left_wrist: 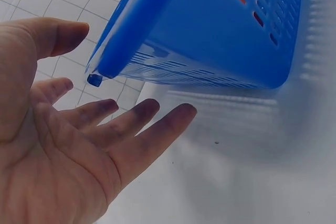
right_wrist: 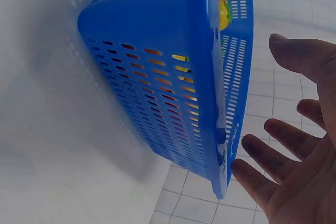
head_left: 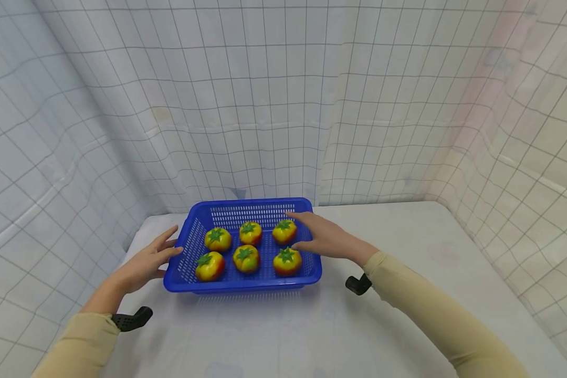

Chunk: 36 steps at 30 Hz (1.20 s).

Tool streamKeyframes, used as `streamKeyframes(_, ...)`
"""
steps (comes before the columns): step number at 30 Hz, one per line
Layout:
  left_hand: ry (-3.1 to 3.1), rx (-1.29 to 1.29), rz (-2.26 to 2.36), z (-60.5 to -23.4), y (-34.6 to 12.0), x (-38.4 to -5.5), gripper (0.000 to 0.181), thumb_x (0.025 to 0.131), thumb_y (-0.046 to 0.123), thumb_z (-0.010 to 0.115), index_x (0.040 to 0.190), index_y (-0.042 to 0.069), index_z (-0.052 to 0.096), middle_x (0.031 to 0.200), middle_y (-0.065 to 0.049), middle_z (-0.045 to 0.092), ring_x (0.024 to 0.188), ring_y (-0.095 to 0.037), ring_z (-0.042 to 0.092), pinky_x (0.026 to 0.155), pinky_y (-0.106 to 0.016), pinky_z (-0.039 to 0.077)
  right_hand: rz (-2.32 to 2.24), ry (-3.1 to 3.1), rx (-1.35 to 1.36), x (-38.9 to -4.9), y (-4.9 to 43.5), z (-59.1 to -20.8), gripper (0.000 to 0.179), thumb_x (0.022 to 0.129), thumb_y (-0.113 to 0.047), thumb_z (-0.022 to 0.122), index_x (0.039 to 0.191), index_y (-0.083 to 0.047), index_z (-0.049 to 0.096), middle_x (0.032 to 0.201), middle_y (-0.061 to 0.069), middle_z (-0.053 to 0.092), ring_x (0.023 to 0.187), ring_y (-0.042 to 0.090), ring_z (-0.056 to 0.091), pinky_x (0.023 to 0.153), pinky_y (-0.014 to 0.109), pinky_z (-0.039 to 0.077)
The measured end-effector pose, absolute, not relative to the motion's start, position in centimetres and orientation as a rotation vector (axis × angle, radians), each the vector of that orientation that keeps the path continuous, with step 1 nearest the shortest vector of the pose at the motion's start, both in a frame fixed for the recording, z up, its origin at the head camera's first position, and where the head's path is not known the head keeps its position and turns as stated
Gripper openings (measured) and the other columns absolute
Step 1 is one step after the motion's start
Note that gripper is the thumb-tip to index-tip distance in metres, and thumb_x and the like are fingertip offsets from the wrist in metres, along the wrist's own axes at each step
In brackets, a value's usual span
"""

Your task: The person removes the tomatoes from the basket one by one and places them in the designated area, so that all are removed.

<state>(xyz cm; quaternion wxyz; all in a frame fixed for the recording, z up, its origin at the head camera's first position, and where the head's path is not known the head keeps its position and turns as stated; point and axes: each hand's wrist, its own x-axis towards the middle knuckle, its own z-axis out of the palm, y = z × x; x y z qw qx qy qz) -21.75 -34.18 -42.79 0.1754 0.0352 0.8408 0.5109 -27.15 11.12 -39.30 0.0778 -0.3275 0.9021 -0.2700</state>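
Observation:
A blue plastic basket with slotted walls sits on the white-covered table. Inside lie several yellow-and-red tomatoes with green leafy tops, in two rough rows. My left hand is beside the basket's left end, its fingers spread and holding nothing. In the left wrist view, thumb and fingers stand on either side of the basket's rim, with a gap between. Over the right end reaches my right hand, thumb and fingers extended above the right-hand tomatoes. The right wrist view shows its palm facing the rim, with nothing in it.
A white sheet with a dark grid hangs behind the table and along both sides. The basket stands near the table's back edge, left of centre. White tabletop extends to its right and in front. A dark wrist camera sits on each wrist.

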Motion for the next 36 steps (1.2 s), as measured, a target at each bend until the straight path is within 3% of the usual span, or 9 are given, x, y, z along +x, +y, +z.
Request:
streamKeyframes(9, 2.295, 0.094, 1.512, -42.9, -34.6, -22.1, 0.087, 0.107, 0.036, 0.054, 0.163, 0.024, -0.012, 0.165, -0.032, 0.002, 0.144, -0.060, 0.019, 0.099, -0.065, 0.046, -0.848, 2.526, -0.997, -27.4, 8.5, -38.7, 0.079, 0.095, -0.032, 0.075, 0.160, -0.021, 0.033, 0.157, 0.011, 0.044, 0.141, 0.029, 0.043, 0.112, 0.051, 0.039)
streamKeyframes(14, 2.271, 0.108, 1.529, -42.9, -34.8, -22.1, 0.087, 0.107, 0.032, 0.055, 0.163, 0.024, -0.012, 0.165, -0.033, 0.001, 0.144, -0.060, 0.020, 0.099, -0.064, 0.046, -0.810, 2.511, -0.996, -27.8, 7.2, -38.7, 0.078, 0.094, -0.037, 0.076, 0.159, -0.022, 0.035, 0.155, 0.004, 0.046, 0.140, 0.024, 0.045, 0.111, 0.046, 0.042)
streamKeyframes(20, 2.250, 0.126, 1.548, -42.9, -34.8, -21.5, 0.085, 0.107, 0.032, 0.056, 0.163, 0.025, -0.008, 0.166, -0.030, 0.000, 0.142, -0.056, 0.030, 0.099, -0.058, 0.049, -0.809, 2.485, -1.017, -28.1, 5.9, -39.1, 0.079, 0.094, -0.033, 0.077, 0.159, -0.019, 0.035, 0.154, 0.005, 0.047, 0.141, 0.025, 0.044, 0.113, 0.045, 0.040)
streamKeyframes(29, 2.365, 0.180, 1.513, -43.5, -34.5, -18.9, 0.079, 0.108, 0.035, 0.053, 0.165, 0.019, 0.000, 0.168, -0.027, -0.002, 0.142, -0.056, 0.032, 0.098, -0.054, 0.051, -0.780, 2.451, -1.013, -27.9, 5.2, -40.0, 0.078, 0.094, -0.032, 0.077, 0.158, -0.016, 0.036, 0.150, 0.007, 0.050, 0.134, 0.026, 0.051, 0.108, 0.044, 0.046)
streamKeyframes(33, 2.455, 0.195, 1.466, -43.6, -34.1, -17.6, 0.077, 0.108, 0.034, 0.053, 0.165, 0.018, 0.004, 0.167, -0.028, 0.000, 0.134, -0.052, 0.045, 0.096, -0.052, 0.053, -0.760, 2.440, -1.017, -28.0, 4.9, -40.4, 0.077, 0.094, -0.030, 0.077, 0.158, -0.013, 0.037, 0.153, 0.010, 0.047, 0.137, 0.027, 0.047, 0.111, 0.045, 0.043)
streamKeyframes(36, 2.536, 0.207, 1.418, -43.6, -33.7, -17.0, 0.077, 0.107, 0.032, 0.055, 0.165, 0.014, 0.008, 0.169, -0.024, 0.000, 0.134, -0.055, 0.044, 0.095, -0.051, 0.053, -0.744, 2.431, -1.010, -28.0, 4.6, -40.6, 0.077, 0.094, -0.029, 0.077, 0.157, -0.014, 0.038, 0.157, 0.010, 0.044, 0.142, 0.025, 0.042, 0.114, 0.045, 0.038)
